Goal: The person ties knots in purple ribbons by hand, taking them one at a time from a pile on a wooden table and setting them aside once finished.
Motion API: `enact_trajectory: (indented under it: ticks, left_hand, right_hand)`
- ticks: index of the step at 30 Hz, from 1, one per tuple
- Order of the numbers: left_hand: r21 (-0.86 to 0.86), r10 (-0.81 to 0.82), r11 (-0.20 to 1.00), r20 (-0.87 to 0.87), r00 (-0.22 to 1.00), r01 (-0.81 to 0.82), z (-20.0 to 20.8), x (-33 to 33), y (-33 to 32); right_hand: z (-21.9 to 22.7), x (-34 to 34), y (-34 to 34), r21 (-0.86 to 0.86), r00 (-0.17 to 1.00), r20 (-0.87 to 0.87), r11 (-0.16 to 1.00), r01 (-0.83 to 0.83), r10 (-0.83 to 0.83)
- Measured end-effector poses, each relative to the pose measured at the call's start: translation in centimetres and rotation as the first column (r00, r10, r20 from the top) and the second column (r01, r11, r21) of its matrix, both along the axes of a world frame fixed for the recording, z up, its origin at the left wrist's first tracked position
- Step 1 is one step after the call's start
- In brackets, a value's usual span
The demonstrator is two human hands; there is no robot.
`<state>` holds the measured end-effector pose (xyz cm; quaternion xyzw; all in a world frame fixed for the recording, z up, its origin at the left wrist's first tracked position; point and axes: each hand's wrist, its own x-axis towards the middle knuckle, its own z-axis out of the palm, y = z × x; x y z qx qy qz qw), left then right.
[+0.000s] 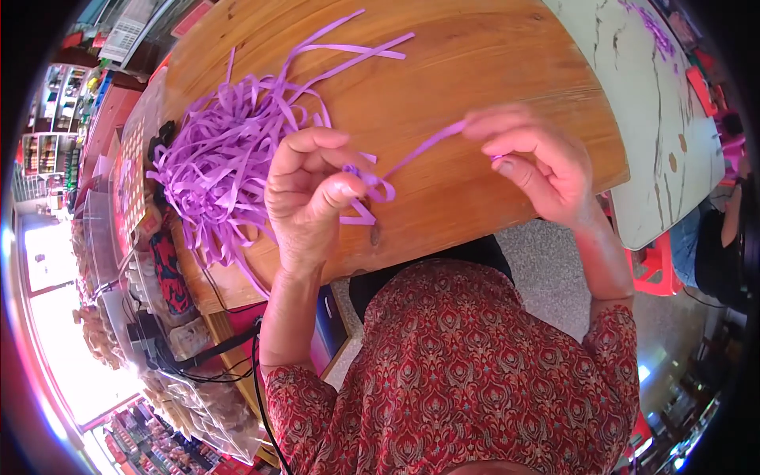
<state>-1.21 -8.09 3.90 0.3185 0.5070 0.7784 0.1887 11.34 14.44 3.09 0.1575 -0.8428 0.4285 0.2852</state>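
Observation:
A narrow purple ribbon (427, 148) stretches above the table between my two hands. My left hand (305, 186) pinches it between thumb and fingers, where it forms a small loop beside the thumb. My right hand (546, 166) is raised further right, its fingers curled; the ribbon runs up to its blurred fingertips, and a bit of purple shows between thumb and forefinger. Beyond and left of my left hand lies a large tangled pile of purple ribbons (229, 150), with several loose ends trailing across the wood toward the far edge.
Both hands are over a wooden table (475, 71). A white marbled table (657, 142) adjoins it on the right, with more purple strips (653, 32) at its far end. A red stool (655, 265) and another person's arm (730, 214) are at the right. Cables (214, 360) hang at the left.

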Motion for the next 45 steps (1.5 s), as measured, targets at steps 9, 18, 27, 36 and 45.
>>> enact_trajectory:
  ticks: [9,18,27,36,45]
  left_hand:
    - [0.057,-0.231,0.972,0.051,0.972,0.228,0.6,0.7,1.1]
    - [0.112,-0.269,0.96,0.117,0.956,0.257,-0.5,0.9,1.2]
    - [-0.034,-0.041,0.998,0.146,0.988,0.047,0.0,3.1,2.1]
    - [-0.128,0.023,0.992,0.134,0.991,-0.006,0.2,3.5,2.2]
    - [-0.174,0.196,0.964,-0.048,0.979,-0.202,-0.8,3.4,1.9]
  right_hand:
    - [2.2,-3.0,-3.5,-0.121,0.984,-0.122,0.982,-0.147,0.132]
    - [1.8,-3.8,-4.9,-0.057,0.965,-0.179,0.977,-0.205,0.192]
    - [1.1,-3.3,-3.3,0.067,0.978,-0.205,0.996,0.055,-0.04]
    - [0.4,-3.4,-3.5,0.005,0.981,-0.187,0.999,0.049,-0.047]
    - [0.8,-3.3,-3.8,-0.187,0.996,-0.066,0.98,-0.064,0.052]
